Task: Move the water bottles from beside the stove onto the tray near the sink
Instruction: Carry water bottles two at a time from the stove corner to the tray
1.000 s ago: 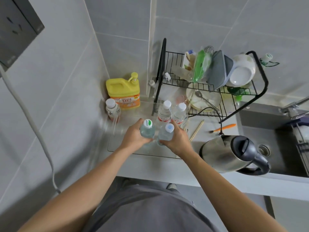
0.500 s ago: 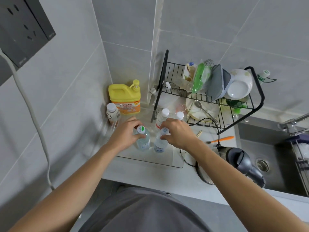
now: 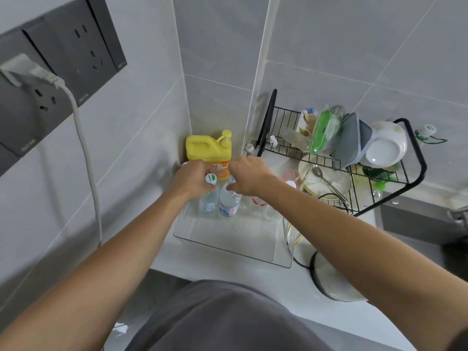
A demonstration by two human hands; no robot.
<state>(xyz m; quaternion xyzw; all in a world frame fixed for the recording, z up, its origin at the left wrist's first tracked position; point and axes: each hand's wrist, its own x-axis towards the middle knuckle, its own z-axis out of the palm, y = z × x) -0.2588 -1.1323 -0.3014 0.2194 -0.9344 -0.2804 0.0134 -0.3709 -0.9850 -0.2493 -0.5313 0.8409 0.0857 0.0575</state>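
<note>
A clear tray (image 3: 228, 245) sits on the white counter in the corner. My left hand (image 3: 192, 179) grips the neck of a water bottle with a green-marked white cap (image 3: 209, 196), standing at the tray's far left. Beside it my right hand (image 3: 247, 174) holds the top of a second water bottle with a blue label (image 3: 229, 202). Two more clear bottles (image 3: 263, 202) stand in the tray to the right, partly hidden by my right forearm. The stove is out of view.
A yellow detergent jug (image 3: 207, 148) stands behind the tray in the corner. A black wire dish rack (image 3: 339, 158) with bowls and plates is to the right. An electric kettle (image 3: 334, 279) sits under my right arm. A plugged cord (image 3: 86, 158) hangs on the left wall.
Both hands have carried their bottles away from me to the far end of the tray, close to the yellow jug. The camera has tilted up and moved nearer.
</note>
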